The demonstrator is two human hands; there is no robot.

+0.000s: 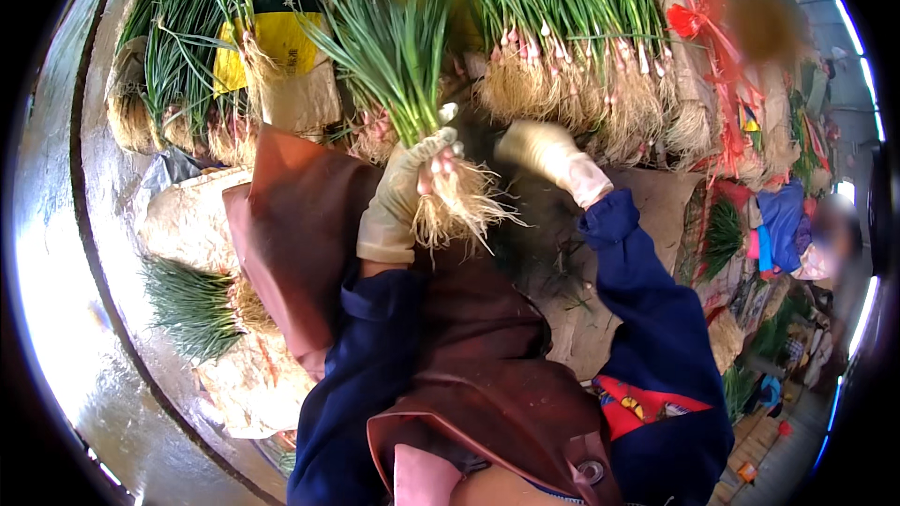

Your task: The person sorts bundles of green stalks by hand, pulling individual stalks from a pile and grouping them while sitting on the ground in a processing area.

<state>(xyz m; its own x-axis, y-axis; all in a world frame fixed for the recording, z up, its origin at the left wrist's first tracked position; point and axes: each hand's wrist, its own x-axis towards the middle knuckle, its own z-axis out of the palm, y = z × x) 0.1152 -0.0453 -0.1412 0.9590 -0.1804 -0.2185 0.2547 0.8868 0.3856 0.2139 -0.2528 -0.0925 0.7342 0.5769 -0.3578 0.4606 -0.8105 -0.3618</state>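
Observation:
My left hand (401, 192), in a pale glove, is wrapped round a bunch of spring onions (398, 66). Their green leaves point up and away, while pinkish bulbs and straw-coloured roots hang out to the right of my fist. To the right of those roots, and apart from them, is my right hand (544, 152), gloved as well. Motion smears its fingers, so their pose and anything in them cannot be made out. Just beyond it stands a dense row of spring onions (553, 37), roots toward me.
A brown apron (300, 244) covers my lap. More onions (183, 56) lean at the far left beside a yellow and black sack (289, 47). One bunch (192, 309) lies on sacking at left. Red plastic ties (698, 23) hang at right; a blurred person (830, 234) is beyond.

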